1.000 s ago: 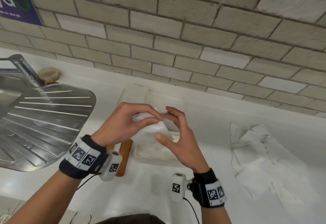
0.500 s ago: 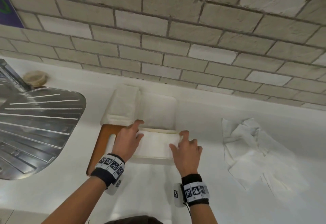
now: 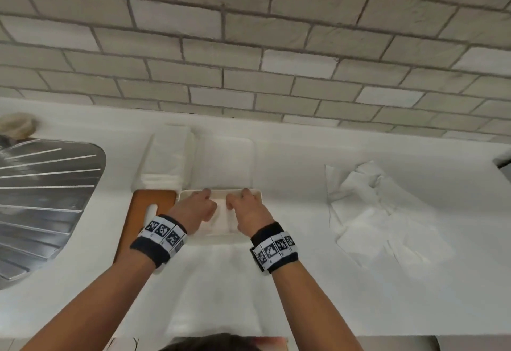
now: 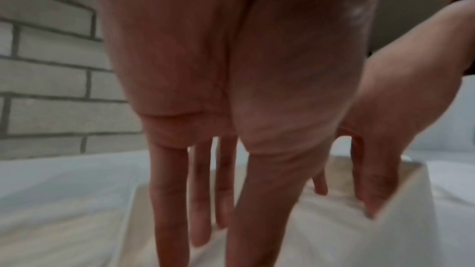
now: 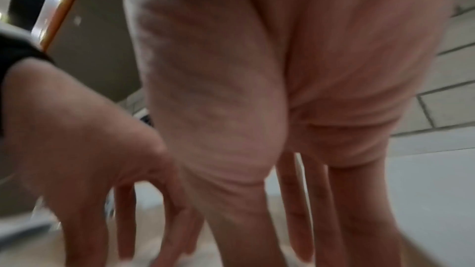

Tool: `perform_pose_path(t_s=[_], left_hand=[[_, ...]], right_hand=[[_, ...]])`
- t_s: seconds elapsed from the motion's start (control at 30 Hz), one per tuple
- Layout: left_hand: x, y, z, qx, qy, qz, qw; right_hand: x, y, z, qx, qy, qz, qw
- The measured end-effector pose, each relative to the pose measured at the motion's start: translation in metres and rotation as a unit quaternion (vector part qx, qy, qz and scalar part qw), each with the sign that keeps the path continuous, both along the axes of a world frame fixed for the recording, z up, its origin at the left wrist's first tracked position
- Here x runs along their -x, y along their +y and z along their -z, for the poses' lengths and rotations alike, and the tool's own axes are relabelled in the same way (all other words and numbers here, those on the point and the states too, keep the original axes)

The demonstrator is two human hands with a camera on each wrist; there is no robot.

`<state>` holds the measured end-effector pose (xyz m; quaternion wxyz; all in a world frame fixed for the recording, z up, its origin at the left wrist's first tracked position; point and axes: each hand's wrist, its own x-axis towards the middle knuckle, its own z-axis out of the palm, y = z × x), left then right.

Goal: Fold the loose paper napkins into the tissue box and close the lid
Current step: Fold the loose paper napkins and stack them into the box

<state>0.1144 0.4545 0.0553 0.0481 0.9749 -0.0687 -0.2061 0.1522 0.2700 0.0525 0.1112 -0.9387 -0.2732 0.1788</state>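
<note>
Currently a folded white paper napkin (image 3: 221, 219) is pressed flat into the shallow cream rectangular tissue box (image 3: 250, 192) at frame centre by left hand (image 3: 193, 209) and right hand (image 3: 249, 212), fingers extended, nothing gripped. Paper judged light, soft, tearable; edges best pinched.

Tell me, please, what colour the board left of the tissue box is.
Orange-brown; the board shows best in the head view.

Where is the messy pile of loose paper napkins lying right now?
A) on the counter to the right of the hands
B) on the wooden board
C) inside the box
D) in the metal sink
A: the loose napkins lie spread on the white counter, right of the right hand.
</note>
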Motion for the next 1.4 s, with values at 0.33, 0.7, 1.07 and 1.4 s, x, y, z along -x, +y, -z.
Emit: perform_pose_path(t_s=[0.33, 0.7, 1.07, 1.4], left_hand=[[0.027, -0.131, -0.026, 0.247, -0.174, -0.080, 0.950], [-0.116, -0.331, 0.061, 0.283, -0.067, -0.101, 0.951], [-0.134, -0.371, 0.095, 0.297, -0.083, -0.215, 0.927], [-0.116, -0.310, -0.016, 0.499, -0.279, -0.297, 0.765]], right_hand=[[0.007, -0.215, 0.013, -0.216, -0.123, 0.318, 0.915], [-0.046, -0.379, 0.089, 0.013, 0.006, 0.363, 0.932], [-0.060, -0.407, 0.091, -0.049, 0.038, 0.334, 0.940], [-0.100, -0.408, 0.093, -0.052, 0.026, 0.294, 0.954]])
